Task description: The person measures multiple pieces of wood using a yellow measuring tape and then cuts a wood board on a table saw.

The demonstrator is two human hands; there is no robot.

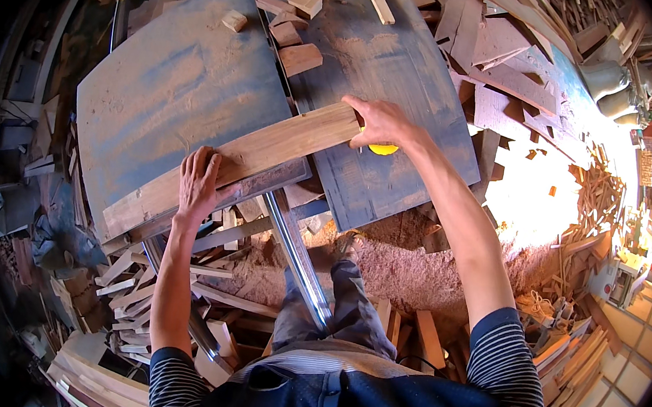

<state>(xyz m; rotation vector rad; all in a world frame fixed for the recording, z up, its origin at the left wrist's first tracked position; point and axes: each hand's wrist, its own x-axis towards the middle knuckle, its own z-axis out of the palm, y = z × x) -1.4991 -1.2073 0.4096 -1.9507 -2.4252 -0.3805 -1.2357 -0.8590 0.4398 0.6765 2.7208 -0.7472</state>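
Observation:
A long, pale wooden board (269,139) lies slantwise across the near part of a dusty blue-grey machine table (174,71), over its long slot. My left hand (199,185) grips the board left of its middle, fingers over the top and thumb at the near edge. Around the board's right end, my right hand (383,124) is closed, thumb on the far side and fingers on the near side. Just below that hand shows part of a yellow round thing (383,150), whose kind I cannot make out.
Several short wood blocks (301,58) lie along the slot, and one small offcut (234,20) sits left of it. A shiny metal rail (300,268) runs from the table toward my legs. Sawdust (405,278) and scrap wood (129,287) cover the floor.

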